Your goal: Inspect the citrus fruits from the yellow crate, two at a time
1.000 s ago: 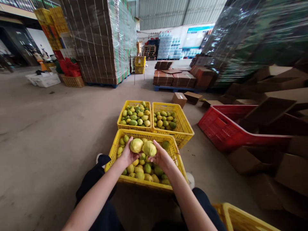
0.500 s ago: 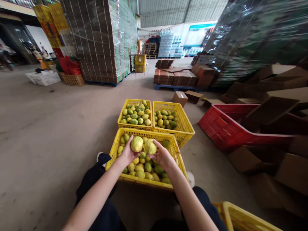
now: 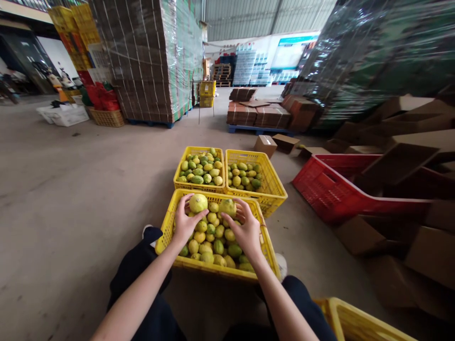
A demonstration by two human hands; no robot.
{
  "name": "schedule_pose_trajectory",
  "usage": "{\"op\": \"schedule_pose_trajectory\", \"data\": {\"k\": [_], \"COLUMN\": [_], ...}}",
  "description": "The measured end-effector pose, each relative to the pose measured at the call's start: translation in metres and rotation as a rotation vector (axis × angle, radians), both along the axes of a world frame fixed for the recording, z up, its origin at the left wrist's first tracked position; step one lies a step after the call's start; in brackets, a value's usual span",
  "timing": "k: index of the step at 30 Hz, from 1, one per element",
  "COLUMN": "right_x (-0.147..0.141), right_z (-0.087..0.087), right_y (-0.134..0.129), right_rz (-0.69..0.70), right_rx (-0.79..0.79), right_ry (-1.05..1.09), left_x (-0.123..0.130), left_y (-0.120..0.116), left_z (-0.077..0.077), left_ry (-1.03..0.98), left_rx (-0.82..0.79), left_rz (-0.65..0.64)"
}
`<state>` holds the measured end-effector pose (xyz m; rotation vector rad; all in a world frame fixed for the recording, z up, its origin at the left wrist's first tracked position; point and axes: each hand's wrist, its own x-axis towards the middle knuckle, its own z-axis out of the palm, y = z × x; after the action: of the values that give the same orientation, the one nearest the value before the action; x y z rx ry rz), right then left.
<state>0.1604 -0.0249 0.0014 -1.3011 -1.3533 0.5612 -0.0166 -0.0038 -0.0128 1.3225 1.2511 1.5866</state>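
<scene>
My left hand (image 3: 186, 219) is closed around a large yellow-green lemon (image 3: 198, 203), thumb on the near side and fingers on the left. A second lemon (image 3: 228, 207), greener, sits in the grip of my right hand (image 3: 246, 226), partly covered by the thumb. Both hands are over the nearest yellow crate (image 3: 234, 272), which holds many loose lemons in yellow and green. Some of that fruit is hidden beneath my hands.
Behind stand two more yellow crates of lemons, one left (image 3: 199, 187) and one right (image 3: 273, 192). A red crate (image 3: 316, 189) with cardboard lies to the right. Another yellow crate (image 3: 332, 308) is at the lower right. Flattened cartons (image 3: 272, 116) rest on a blue pallet.
Both hands have turned, so their backs now face up, and moved slightly apart. The lemons moved with them, a little farther forward.
</scene>
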Motion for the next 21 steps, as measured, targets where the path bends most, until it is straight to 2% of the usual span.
{"op": "schedule_pose_trajectory", "data": {"k": [3,8,14,21], "right_x": [-0.0006,-0.0017,-0.0031,-0.0047], "right_z": [-0.0021,-0.0053,-0.0083,-0.0103], "right_y": [-0.0001,0.0007,0.0014,0.0002], "right_rz": [-0.045,-0.054,-0.072,-0.07], "right_rx": [0.071,0.097,0.135,0.143], "right_ry": [-0.095,-0.107,-0.16,-0.187], "left_x": [-0.0011,-0.0016,-0.0012,-0.0014], "left_y": [-0.0041,-0.0087,-0.0091,-0.0097], "left_z": [0.002,0.0062,0.0043,0.004], "left_ry": [0.156,0.33,0.407,0.379], "left_rx": [0.084,0.222,0.276,0.264], "left_rz": [0.011,0.012,0.005,-0.016]}}
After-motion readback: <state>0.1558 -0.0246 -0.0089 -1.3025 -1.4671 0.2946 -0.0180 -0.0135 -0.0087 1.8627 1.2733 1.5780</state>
